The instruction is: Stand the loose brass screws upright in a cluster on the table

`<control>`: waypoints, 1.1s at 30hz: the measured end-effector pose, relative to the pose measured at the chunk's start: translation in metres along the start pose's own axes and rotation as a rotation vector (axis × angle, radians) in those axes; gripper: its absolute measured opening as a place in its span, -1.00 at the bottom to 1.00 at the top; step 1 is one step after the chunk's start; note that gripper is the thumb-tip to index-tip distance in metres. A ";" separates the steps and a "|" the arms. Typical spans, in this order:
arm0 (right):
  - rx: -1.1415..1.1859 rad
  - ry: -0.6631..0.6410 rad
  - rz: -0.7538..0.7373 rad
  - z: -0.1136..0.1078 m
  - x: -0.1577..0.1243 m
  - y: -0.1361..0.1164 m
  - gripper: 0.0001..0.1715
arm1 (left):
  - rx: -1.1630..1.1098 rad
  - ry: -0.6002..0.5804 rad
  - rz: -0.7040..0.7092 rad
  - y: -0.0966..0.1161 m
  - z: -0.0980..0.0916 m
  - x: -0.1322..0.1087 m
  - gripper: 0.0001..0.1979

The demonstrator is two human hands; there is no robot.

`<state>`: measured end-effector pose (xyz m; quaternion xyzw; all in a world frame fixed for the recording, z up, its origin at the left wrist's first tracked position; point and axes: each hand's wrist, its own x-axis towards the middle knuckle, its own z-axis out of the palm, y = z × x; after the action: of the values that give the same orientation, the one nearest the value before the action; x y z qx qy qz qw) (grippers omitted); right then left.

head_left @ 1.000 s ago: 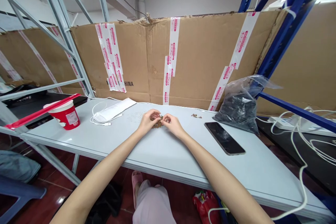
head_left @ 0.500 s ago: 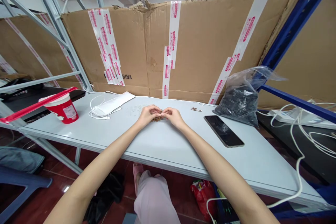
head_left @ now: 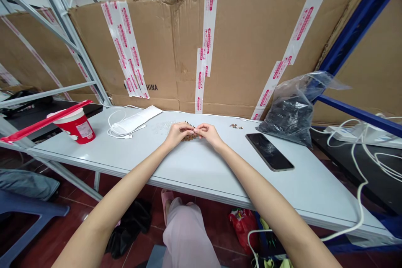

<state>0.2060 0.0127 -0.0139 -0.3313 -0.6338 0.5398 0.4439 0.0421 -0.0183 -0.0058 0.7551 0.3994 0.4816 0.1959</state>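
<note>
My left hand point(head_left: 177, 133) and my right hand point(head_left: 207, 132) meet over a pile of small brown pieces point(head_left: 190, 137) at the middle of the grey-white table point(head_left: 188, 167). Fingers of both hands are pinched together, the tips almost touching. Whatever lies between them is too small to name. A few more of the small brown pieces point(head_left: 235, 126) lie apart, to the right of my right hand. Tiny clear bits point(head_left: 161, 128) are scattered on the tabletop left of my left hand.
A black phone point(head_left: 269, 151) and a clear bag of dark pieces point(head_left: 290, 111) lie on the right. To the left are a red and white cup point(head_left: 78, 127) and a white pouch with cable point(head_left: 138, 119). Taped cardboard point(head_left: 245, 50) walls the back.
The camera view has shifted slightly, so the table sits a little higher. My fingertips have drawn slightly apart from each other, still pinched above the pile.
</note>
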 end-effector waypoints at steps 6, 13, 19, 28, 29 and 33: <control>0.034 -0.040 0.055 0.001 -0.003 -0.004 -0.60 | 0.013 0.062 -0.032 -0.004 0.000 0.000 -0.84; 0.043 -0.052 0.114 -0.001 -0.005 -0.008 -0.58 | -0.022 0.103 -0.070 -0.002 0.000 -0.001 -0.81; -0.002 -0.074 0.104 -0.001 -0.008 -0.009 -0.58 | -0.021 0.100 -0.060 0.000 0.001 -0.002 -0.80; -0.065 -0.222 -0.021 0.000 -0.001 0.001 -0.57 | 0.004 0.111 -0.048 0.003 0.000 -0.002 -0.82; -0.084 -0.230 -0.035 -0.001 -0.001 0.001 -0.56 | 0.014 0.107 -0.043 0.003 0.001 -0.001 -0.82; -0.144 -0.235 -0.083 0.000 -0.001 0.003 -0.51 | 0.042 0.104 -0.015 0.005 0.002 -0.002 -0.82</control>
<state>0.2060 0.0128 -0.0174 -0.2704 -0.7318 0.5089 0.3638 0.0452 -0.0223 -0.0042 0.7300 0.4248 0.5101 0.1627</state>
